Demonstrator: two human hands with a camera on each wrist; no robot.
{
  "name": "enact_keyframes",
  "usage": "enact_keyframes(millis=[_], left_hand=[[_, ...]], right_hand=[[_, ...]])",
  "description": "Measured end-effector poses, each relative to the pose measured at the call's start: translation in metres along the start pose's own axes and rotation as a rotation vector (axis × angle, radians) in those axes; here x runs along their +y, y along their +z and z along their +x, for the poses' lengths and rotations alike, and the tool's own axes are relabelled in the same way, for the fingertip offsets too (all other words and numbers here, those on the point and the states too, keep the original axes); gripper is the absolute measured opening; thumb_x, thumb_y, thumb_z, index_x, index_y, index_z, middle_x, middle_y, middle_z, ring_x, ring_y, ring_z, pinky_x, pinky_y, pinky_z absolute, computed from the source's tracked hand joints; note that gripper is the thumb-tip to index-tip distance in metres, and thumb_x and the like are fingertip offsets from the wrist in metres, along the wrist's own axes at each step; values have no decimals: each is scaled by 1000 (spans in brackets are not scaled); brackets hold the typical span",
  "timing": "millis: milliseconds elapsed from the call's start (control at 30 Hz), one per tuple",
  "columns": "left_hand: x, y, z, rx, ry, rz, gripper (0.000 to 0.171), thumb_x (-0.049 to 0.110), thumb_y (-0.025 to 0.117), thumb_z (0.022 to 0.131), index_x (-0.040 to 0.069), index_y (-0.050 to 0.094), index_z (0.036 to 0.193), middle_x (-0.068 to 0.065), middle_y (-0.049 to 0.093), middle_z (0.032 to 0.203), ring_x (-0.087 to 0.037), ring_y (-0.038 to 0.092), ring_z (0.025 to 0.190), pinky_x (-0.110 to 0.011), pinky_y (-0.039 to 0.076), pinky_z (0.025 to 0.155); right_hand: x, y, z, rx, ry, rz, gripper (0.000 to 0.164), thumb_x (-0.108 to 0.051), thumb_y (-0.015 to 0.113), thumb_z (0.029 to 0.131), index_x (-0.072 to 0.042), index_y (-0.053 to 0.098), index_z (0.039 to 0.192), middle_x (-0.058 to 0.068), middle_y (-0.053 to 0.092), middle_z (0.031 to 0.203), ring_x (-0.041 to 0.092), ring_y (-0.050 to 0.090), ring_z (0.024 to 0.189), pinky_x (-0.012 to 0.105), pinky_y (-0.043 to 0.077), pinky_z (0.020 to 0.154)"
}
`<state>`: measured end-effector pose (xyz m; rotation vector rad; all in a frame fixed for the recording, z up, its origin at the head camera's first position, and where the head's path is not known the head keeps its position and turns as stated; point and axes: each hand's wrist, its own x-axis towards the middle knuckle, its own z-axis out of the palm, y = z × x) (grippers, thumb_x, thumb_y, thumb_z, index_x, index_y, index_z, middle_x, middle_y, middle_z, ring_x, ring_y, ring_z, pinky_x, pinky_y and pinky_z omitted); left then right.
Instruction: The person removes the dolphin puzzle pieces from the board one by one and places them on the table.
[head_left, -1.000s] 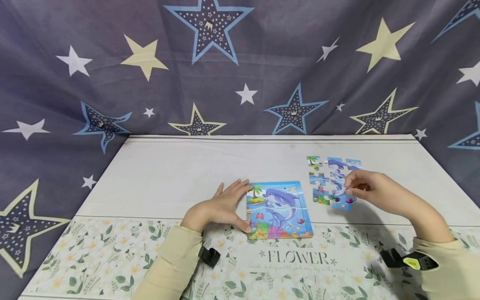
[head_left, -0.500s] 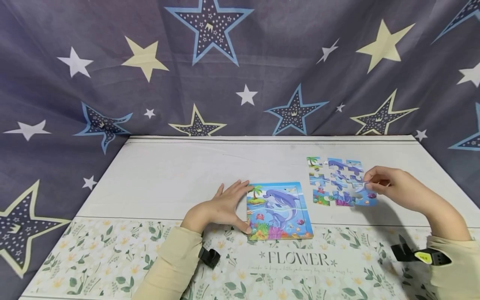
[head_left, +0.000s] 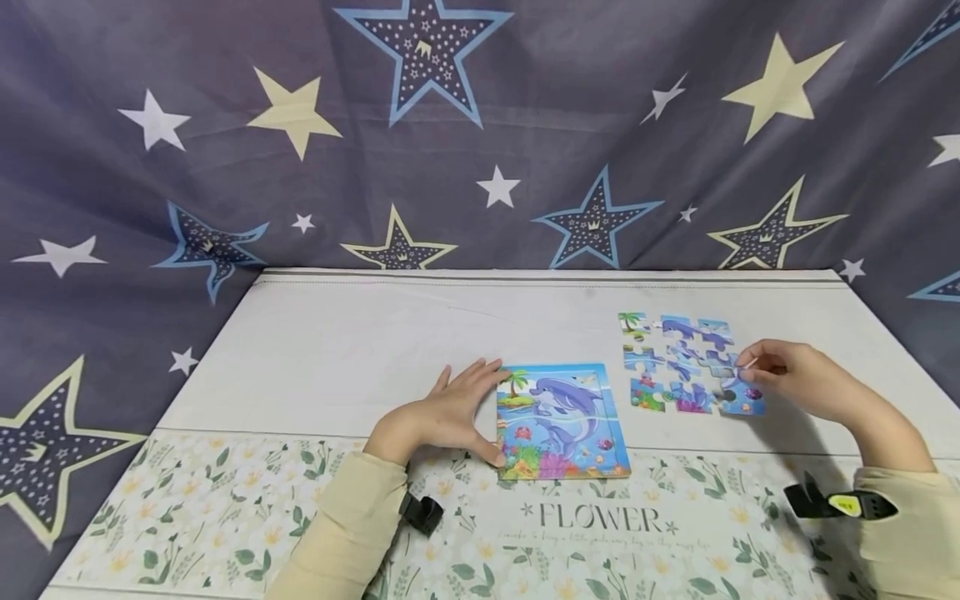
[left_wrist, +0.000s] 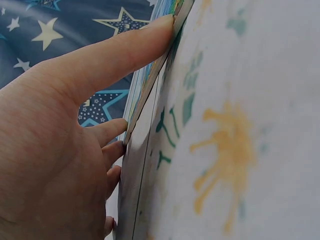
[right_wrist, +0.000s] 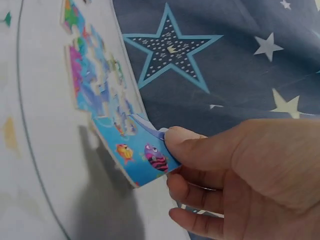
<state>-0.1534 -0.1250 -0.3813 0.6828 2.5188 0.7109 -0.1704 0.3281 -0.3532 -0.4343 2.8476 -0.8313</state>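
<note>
My left hand (head_left: 442, 417) spans the left side of a square dolphin puzzle board (head_left: 558, 421), thumb at the near corner and fingertips at the far one. The left wrist view shows that hand (left_wrist: 65, 125) with its thumb and fingers against the board's edge, fingers extended. To the right, my right hand (head_left: 806, 379) pinches a puzzle piece (right_wrist: 135, 152) with fish on it between thumb and index finger. This piece lies at the near right corner of a group of loose puzzle pieces (head_left: 678, 329), spread in rows with gaps between them.
Both things lie on a white table cover (head_left: 375, 333) with a floral printed band (head_left: 225, 500) along the front. Behind the table hangs a dark star-patterned curtain (head_left: 465, 92). A black strap device (head_left: 423, 512) sits on the left wrist, another (head_left: 847, 504) on the right.
My right hand has moved right, taking the fish piece from close against the other pieces to the near right corner of the group. The left hand has stayed on the board.
</note>
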Motion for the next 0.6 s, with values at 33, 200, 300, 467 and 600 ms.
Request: enact_keyframes(millis=[33, 200, 300, 467, 600], left_hand=[[0, 0, 1, -4, 1, 3, 117, 47, 88, 68, 20, 20, 159, -1, 5, 166, -21, -3, 152, -51, -14, 117], [3, -2, 3, -11, 13, 13, 119, 47, 88, 68, 18, 19, 160, -2, 4, 166, -21, -3, 152, -52, -14, 117], [3, -3, 2, -10, 30, 15, 119, 46, 89, 68, 16, 19, 159, -5, 5, 166, -24, -2, 152, -54, -14, 117], [2, -5, 0, -14, 41, 15, 119, 45, 89, 69, 14, 18, 159, -7, 5, 166, -25, -1, 152, -55, -12, 117], [0, -6, -2, -4, 42, 3, 119, 43, 89, 69, 13, 18, 159, -8, 6, 166, -26, 0, 152, -55, -10, 118]], right_hand=[[2, 1, 0, -2, 7, 1, 13, -3, 59, 99, 8, 61, 106, 3, 64, 84, 8, 54, 67, 25, 46, 58], [10, 3, -2, -8, 38, -4, 16, -5, 59, 99, 9, 62, 107, 6, 65, 87, 10, 56, 71, 24, 48, 61], [12, 4, -1, -8, 49, -13, 17, -6, 59, 99, 9, 61, 109, 8, 66, 89, 11, 58, 73, 24, 48, 61], [12, 5, -1, -22, 60, -2, 20, -8, 59, 99, 9, 61, 111, 10, 67, 91, 13, 60, 74, 25, 50, 62], [10, 5, 2, -33, 62, -9, 22, -9, 59, 100, 9, 61, 111, 11, 68, 92, 17, 63, 76, 26, 51, 62]])
